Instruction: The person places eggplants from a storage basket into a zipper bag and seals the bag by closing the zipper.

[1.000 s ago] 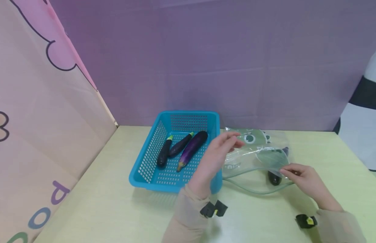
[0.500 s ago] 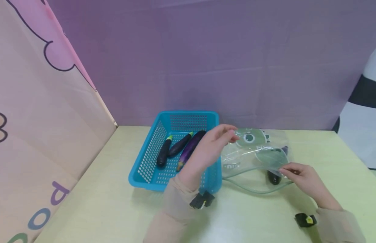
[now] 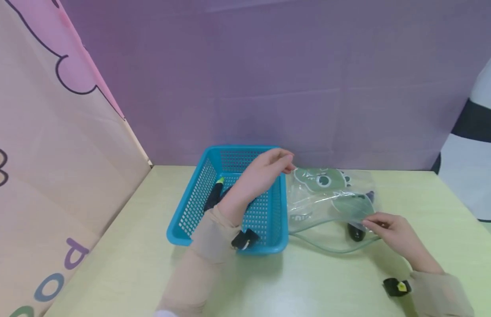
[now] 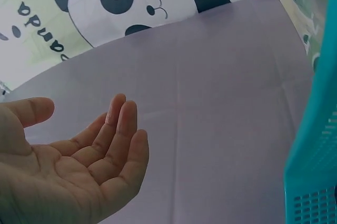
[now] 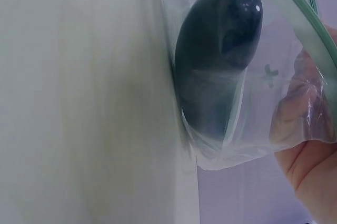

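Note:
My left hand [image 3: 258, 175] is over the blue basket [image 3: 284, 211], its fingers loosely bent around nothing. In the left wrist view that hand [image 4: 87, 166] shows its bare palm, with the basket's wall [image 4: 310, 145] off to the right. A dark eggplant [image 3: 213, 194] lies in the basket; my arm hides most of what else is inside. With thumb and fingers, my right hand [image 3: 393, 231] pinches the mouth edge of a clear zip bag [image 3: 312, 203] with green cartoon print. Inside the bag lies a glossy dark eggplant [image 5: 216, 61].
A pale wooden table [image 3: 320, 281] carries the basket and bag side by side. A purple cloth wall [image 3: 269, 79] stands right behind them. To the left is a pink printed panel [image 3: 67, 167]; a panda-print panel [image 3: 473, 176] stands at the right.
My left hand has moved left and away from the bag, now over the basket and covering eggplants seen earlier. My right hand keeps its pinch on the bag's edge.

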`<state>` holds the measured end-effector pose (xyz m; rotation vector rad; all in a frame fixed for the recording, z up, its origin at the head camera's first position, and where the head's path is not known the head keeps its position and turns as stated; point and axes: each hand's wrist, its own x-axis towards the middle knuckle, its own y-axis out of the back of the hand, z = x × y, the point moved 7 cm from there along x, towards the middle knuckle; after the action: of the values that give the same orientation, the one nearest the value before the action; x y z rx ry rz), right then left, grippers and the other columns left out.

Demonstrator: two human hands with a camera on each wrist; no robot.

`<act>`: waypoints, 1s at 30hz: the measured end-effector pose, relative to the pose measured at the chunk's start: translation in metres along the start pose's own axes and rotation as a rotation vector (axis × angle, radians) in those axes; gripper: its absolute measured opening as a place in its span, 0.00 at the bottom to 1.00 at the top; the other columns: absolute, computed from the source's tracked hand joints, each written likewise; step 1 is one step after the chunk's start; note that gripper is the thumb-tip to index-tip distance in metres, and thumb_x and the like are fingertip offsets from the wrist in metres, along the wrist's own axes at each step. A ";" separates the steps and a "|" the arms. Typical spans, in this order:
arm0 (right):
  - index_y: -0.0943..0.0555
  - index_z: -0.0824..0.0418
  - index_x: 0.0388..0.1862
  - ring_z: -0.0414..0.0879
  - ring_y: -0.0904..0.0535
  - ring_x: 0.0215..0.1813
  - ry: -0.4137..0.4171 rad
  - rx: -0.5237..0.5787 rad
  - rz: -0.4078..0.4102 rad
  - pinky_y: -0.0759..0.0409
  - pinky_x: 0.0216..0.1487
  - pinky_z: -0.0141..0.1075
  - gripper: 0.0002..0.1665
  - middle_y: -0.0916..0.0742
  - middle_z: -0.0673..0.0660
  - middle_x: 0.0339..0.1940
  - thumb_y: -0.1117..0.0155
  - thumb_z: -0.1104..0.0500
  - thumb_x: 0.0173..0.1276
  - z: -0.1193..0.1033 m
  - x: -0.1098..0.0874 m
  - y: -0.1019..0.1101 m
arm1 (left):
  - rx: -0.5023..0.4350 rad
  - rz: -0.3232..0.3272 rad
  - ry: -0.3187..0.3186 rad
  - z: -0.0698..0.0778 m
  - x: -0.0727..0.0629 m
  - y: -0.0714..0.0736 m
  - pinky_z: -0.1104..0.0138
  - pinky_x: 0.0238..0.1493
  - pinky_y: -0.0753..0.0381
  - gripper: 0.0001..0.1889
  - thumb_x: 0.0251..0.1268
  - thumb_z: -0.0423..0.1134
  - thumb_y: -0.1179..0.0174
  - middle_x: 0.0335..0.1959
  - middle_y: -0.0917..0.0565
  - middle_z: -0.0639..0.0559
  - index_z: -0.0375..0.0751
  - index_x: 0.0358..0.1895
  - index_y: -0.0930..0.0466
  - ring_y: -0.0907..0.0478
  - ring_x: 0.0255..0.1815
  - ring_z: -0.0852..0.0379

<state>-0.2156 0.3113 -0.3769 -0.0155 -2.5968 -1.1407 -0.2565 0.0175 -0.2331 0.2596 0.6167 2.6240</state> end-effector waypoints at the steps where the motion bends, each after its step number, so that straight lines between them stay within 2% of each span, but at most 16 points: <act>1: 0.17 0.69 0.36 0.29 0.25 0.28 0.002 0.001 0.001 0.24 0.27 0.27 0.06 0.16 0.37 0.27 0.38 0.67 0.63 0.000 0.000 0.000 | 0.008 -0.001 0.010 -0.001 0.002 0.001 0.58 0.60 0.28 0.20 0.75 0.49 0.58 0.48 0.19 0.51 0.45 0.61 0.29 0.24 0.52 0.57; 5: 0.17 0.70 0.36 0.29 0.25 0.28 0.017 0.008 0.006 0.24 0.26 0.27 0.06 0.16 0.37 0.26 0.38 0.67 0.63 -0.003 0.000 0.001 | 0.020 -0.004 0.047 -0.008 0.010 0.005 0.60 0.60 0.27 0.21 0.75 0.50 0.59 0.48 0.19 0.51 0.43 0.61 0.30 0.23 0.52 0.56; 9: 0.17 0.69 0.36 0.30 0.25 0.28 0.020 0.008 0.005 0.23 0.27 0.27 0.06 0.16 0.38 0.26 0.38 0.68 0.63 -0.004 0.000 0.001 | -0.012 -0.008 0.080 -0.018 0.019 0.010 0.60 0.61 0.27 0.21 0.76 0.49 0.59 0.49 0.19 0.48 0.41 0.62 0.30 0.23 0.53 0.54; 19: 0.17 0.69 0.36 0.30 0.25 0.28 -0.005 0.006 -0.002 0.23 0.28 0.27 0.06 0.16 0.39 0.27 0.38 0.67 0.63 -0.001 -0.001 0.000 | -0.031 0.032 0.205 -0.060 0.039 0.024 0.58 0.62 0.28 0.24 0.75 0.50 0.58 0.52 0.20 0.44 0.38 0.64 0.33 0.24 0.55 0.49; 24: 0.17 0.68 0.36 0.29 0.25 0.28 -0.003 0.008 -0.001 0.23 0.28 0.27 0.06 0.16 0.40 0.27 0.38 0.66 0.63 -0.002 -0.002 0.000 | -0.035 0.048 0.260 -0.076 0.044 0.026 0.57 0.62 0.28 0.24 0.75 0.50 0.58 0.53 0.20 0.42 0.38 0.64 0.33 0.24 0.56 0.48; 30: 0.17 0.68 0.36 0.28 0.25 0.29 0.004 0.004 0.002 0.22 0.28 0.27 0.06 0.15 0.40 0.27 0.38 0.66 0.63 -0.004 -0.002 0.001 | -0.027 0.054 0.291 -0.087 0.047 0.026 0.56 0.61 0.28 0.24 0.75 0.50 0.59 0.53 0.20 0.41 0.37 0.64 0.33 0.23 0.56 0.48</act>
<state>-0.2130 0.3095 -0.3743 -0.0149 -2.5947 -1.1342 -0.3316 -0.0158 -0.2941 -0.1187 0.6752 2.7435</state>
